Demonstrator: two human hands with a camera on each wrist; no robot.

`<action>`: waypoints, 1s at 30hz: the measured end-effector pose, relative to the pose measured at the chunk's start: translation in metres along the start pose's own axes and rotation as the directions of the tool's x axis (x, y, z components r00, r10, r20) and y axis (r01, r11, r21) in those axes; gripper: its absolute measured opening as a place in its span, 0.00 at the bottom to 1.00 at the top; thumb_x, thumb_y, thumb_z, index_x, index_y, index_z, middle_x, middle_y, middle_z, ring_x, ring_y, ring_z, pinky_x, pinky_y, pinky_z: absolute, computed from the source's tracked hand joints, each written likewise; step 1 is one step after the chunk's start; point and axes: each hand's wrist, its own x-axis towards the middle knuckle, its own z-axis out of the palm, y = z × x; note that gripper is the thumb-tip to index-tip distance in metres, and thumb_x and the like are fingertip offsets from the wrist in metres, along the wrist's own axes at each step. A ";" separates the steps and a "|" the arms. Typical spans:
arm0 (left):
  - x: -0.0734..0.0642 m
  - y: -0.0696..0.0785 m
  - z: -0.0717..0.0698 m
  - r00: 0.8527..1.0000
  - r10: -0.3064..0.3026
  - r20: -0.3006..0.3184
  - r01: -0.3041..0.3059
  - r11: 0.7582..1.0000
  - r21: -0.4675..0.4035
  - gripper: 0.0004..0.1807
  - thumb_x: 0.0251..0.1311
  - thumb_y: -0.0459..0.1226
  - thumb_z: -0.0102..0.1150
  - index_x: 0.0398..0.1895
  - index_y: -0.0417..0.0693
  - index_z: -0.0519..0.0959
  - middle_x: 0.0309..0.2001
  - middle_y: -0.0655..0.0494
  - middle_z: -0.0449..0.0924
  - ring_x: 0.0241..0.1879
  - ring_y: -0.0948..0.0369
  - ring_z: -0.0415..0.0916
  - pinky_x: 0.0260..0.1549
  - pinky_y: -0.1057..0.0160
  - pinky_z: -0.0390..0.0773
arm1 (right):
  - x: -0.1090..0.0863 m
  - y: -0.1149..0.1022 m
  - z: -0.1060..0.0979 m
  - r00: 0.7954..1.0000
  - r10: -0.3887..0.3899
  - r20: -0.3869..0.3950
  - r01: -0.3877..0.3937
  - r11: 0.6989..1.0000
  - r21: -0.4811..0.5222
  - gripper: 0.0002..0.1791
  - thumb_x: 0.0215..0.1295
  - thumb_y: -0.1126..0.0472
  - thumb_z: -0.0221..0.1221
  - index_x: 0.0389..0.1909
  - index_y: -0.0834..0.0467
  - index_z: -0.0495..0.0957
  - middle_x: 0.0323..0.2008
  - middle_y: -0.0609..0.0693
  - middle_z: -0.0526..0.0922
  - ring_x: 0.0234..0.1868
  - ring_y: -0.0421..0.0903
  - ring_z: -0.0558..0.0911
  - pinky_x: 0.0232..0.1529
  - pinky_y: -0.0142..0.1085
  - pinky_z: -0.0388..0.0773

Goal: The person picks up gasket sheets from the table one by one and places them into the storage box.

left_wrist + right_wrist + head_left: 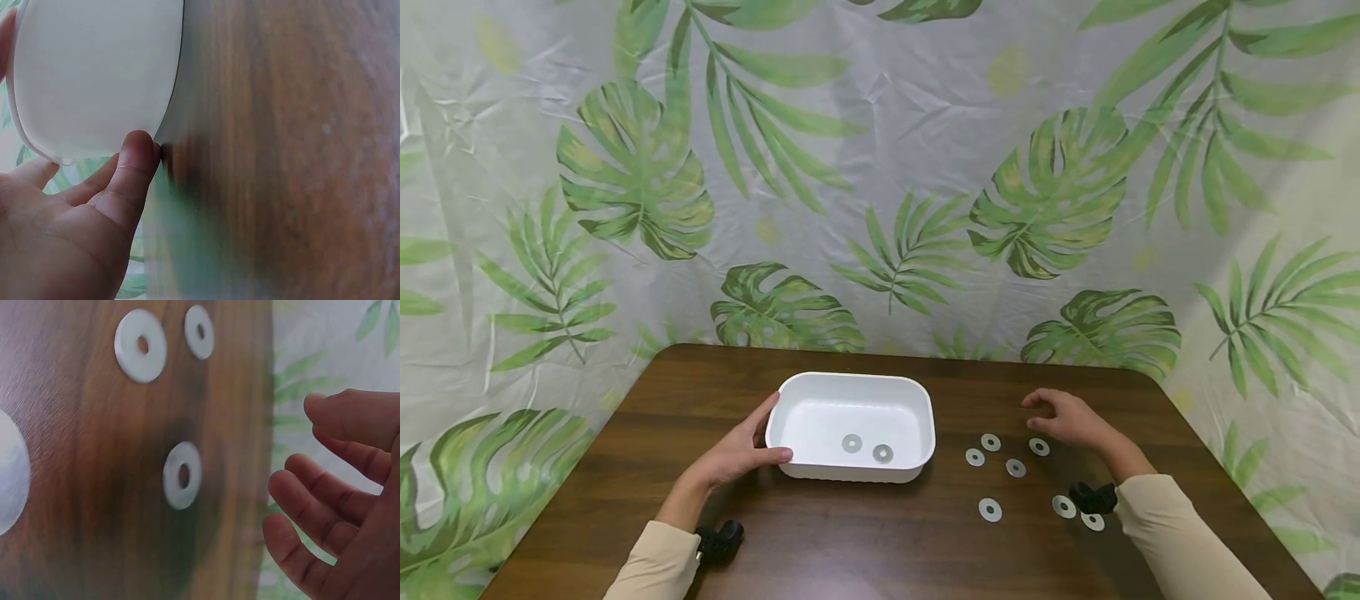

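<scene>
A white plastic tub (pixel 850 473) with rounded corners stands upright on the table. Two metal washers lie on its floor, a left one (pixel 846 439) and a right one (pixel 877 449). My left hand (pixel 730 454) grips the tub's left end, thumb at the front corner and fingers along the side; the left wrist view shows the thumb (pixel 134 153) against the wall. My right hand (pixel 1071 419) hovers over the table right of the tub, fingers loosely bent and holding nothing. Nearest to it lies a flat washer (pixel 1032 446), seen apart from the fingers in the right wrist view.
Several more washers lie scattered right of the tub, among them a front one (pixel 983 511) and a pair near the right wrist, including one washer (pixel 1057 503). The dark wooden table (pixel 850 542) ends at a leaf-patterned cloth (pixel 925 167) behind.
</scene>
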 end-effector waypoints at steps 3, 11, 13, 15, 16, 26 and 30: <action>0.000 0.000 0.000 1.000 0.000 -0.001 0.000 1.000 0.006 0.60 0.56 0.39 0.71 0.81 0.44 0.36 0.78 0.31 0.44 0.68 0.37 0.62 0.49 0.71 0.73 | -0.001 0.007 0.002 1.000 0.017 0.005 -0.017 0.999 0.035 0.18 0.66 0.63 0.62 0.53 0.67 0.76 0.54 0.68 0.80 0.53 0.64 0.82 0.44 0.49 0.79; 0.001 0.001 0.000 1.000 0.001 0.006 -0.001 1.000 0.005 0.60 0.56 0.39 0.71 0.81 0.44 0.36 0.78 0.31 0.42 0.69 0.36 0.60 0.50 0.71 0.73 | -0.002 0.014 0.004 0.999 0.035 0.022 -0.036 0.997 0.064 0.18 0.66 0.63 0.61 0.53 0.68 0.75 0.54 0.68 0.79 0.52 0.64 0.82 0.44 0.49 0.80; -0.001 0.001 0.000 1.000 -0.001 0.001 0.001 1.000 0.011 0.60 0.56 0.39 0.70 0.81 0.45 0.36 0.78 0.31 0.42 0.70 0.36 0.60 0.51 0.70 0.73 | -0.001 0.014 0.006 0.999 0.037 0.026 -0.039 0.997 0.068 0.18 0.66 0.63 0.61 0.54 0.67 0.75 0.54 0.67 0.80 0.52 0.64 0.82 0.44 0.50 0.80; -0.002 0.001 -0.001 1.000 -0.005 -0.007 0.005 1.000 0.019 0.60 0.57 0.39 0.70 0.81 0.45 0.36 0.78 0.32 0.42 0.70 0.37 0.60 0.51 0.70 0.73 | 0.000 0.014 0.009 0.999 0.028 0.037 -0.031 0.997 0.071 0.18 0.66 0.63 0.61 0.54 0.67 0.75 0.53 0.67 0.80 0.52 0.64 0.82 0.44 0.49 0.80; -0.003 0.001 -0.001 1.000 -0.006 -0.007 0.006 1.000 0.021 0.60 0.57 0.39 0.70 0.81 0.45 0.36 0.78 0.32 0.42 0.70 0.37 0.60 0.51 0.70 0.73 | 0.001 0.014 0.012 0.999 0.028 0.040 -0.031 0.997 0.072 0.18 0.66 0.63 0.61 0.53 0.67 0.76 0.53 0.67 0.80 0.51 0.64 0.82 0.43 0.49 0.80; -0.002 0.000 0.000 1.000 0.008 0.010 -0.008 1.000 0.010 0.60 0.57 0.39 0.70 0.81 0.45 0.35 0.77 0.30 0.44 0.68 0.37 0.62 0.49 0.71 0.73 | -0.005 0.020 0.023 0.998 0.059 0.006 -0.060 0.998 0.005 0.15 0.62 0.62 0.64 0.48 0.63 0.79 0.50 0.64 0.82 0.47 0.58 0.82 0.40 0.44 0.76; -0.001 0.001 0.000 1.000 0.004 0.004 -0.004 1.000 0.005 0.60 0.56 0.39 0.70 0.81 0.44 0.35 0.77 0.29 0.43 0.68 0.37 0.62 0.49 0.72 0.73 | -0.011 0.029 0.021 0.997 0.081 0.001 -0.081 0.996 -0.043 0.16 0.61 0.61 0.65 0.47 0.63 0.80 0.45 0.60 0.82 0.44 0.55 0.81 0.42 0.48 0.76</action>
